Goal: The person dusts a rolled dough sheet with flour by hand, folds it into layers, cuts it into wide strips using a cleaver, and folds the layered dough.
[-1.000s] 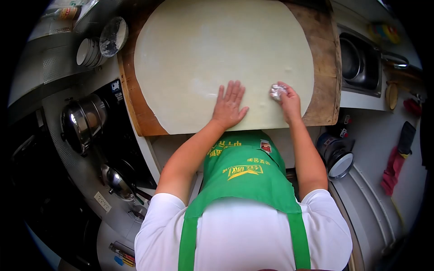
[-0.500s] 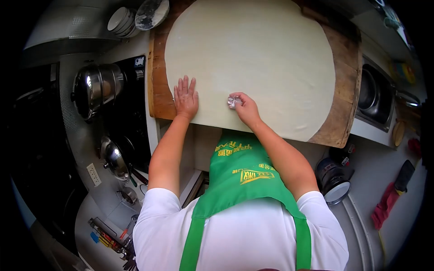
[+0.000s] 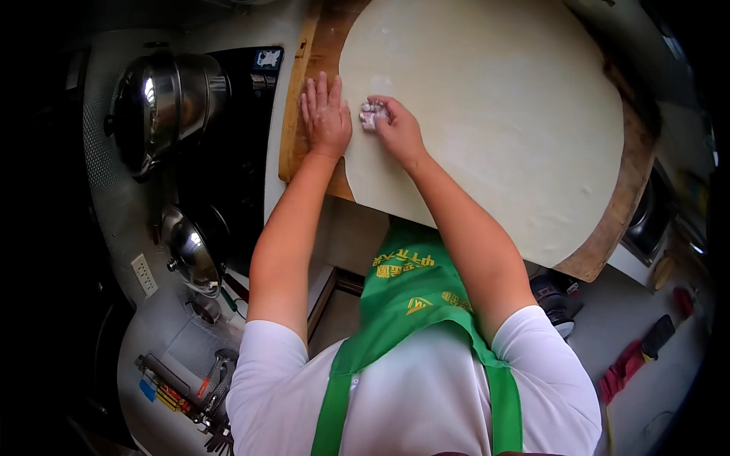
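A large, thin sheet of rolled dough (image 3: 494, 129) covers most of a wooden board (image 3: 298, 148). Flat, with fingers stretched out, my left hand (image 3: 328, 125) rests at the left rim of the dough, partly over bare wood. My right hand (image 3: 397, 135) is just right of it, above the dough, its fingers curled around white flour (image 3: 371, 120). Flour coats those fingertips. A faint whiter patch shows on the dough beyond the right hand.
Left of the board is a black stovetop (image 3: 243, 137) with a steel pot (image 3: 163, 106) and a lidded pan (image 3: 186, 251). Tools (image 3: 175, 391) lie lower left. A sink (image 3: 650, 216) is at the right. A green apron (image 3: 407, 304) hangs against the board's front edge.
My right hand has moved left, close to my left hand. The left hand has slid farther up along the dough's rim. The head view has shifted and turned.
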The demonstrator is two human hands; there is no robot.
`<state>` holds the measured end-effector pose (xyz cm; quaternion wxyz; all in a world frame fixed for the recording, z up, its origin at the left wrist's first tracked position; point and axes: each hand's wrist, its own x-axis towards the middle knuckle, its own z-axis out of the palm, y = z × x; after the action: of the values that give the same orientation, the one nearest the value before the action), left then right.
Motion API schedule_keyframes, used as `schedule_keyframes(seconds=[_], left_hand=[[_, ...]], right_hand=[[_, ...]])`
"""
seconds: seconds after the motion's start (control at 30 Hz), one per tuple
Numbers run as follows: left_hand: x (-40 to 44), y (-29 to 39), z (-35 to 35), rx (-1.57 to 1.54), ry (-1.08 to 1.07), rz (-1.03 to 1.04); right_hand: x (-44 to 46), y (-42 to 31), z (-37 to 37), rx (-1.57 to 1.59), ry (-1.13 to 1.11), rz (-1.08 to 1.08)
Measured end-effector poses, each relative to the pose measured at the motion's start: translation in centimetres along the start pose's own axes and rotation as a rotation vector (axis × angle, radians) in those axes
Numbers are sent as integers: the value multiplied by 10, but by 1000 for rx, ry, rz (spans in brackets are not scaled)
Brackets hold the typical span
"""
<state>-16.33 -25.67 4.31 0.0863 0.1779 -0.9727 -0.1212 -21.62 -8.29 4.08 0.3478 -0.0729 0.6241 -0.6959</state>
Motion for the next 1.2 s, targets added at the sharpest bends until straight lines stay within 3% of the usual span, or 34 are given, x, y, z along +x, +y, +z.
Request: schedule_keyframes(seconds=[0.2,0.27,0.37,0.43,0.57,0.67,0.77,0.87,1.03,1.17,1.2], left_hand=[[-83,56,-3,4,-188,121],[-106,90,-1,35,-289,197],[-125,152,9,-100,-371,332],[-129,200,19,-46,-395,394],[-146,285,47,-72,-408,752],[-151,319,55,-76,-410,798],[-140,296,51,-150,-406,789],[-105,238,38,7,-327,577],[-39,122,34,179,-151,152],[36,104,40,173,-76,-24],[58,107,50,165,-69,22]], right_hand=[[-129,5,-69,0,10,228],[-156,2,-106,72,151,301],[-192,10,-181,59,413,248],[-217,11,-235,275,598,174],[-269,7,-313,315,943,71],[-286,16,-312,295,937,25],[-264,23,-277,279,775,45],[-208,-2,-255,333,773,-39],[-104,-32,-331,253,968,-281],[-95,-50,-363,101,990,-279],[-92,-48,-357,17,948,-255]])
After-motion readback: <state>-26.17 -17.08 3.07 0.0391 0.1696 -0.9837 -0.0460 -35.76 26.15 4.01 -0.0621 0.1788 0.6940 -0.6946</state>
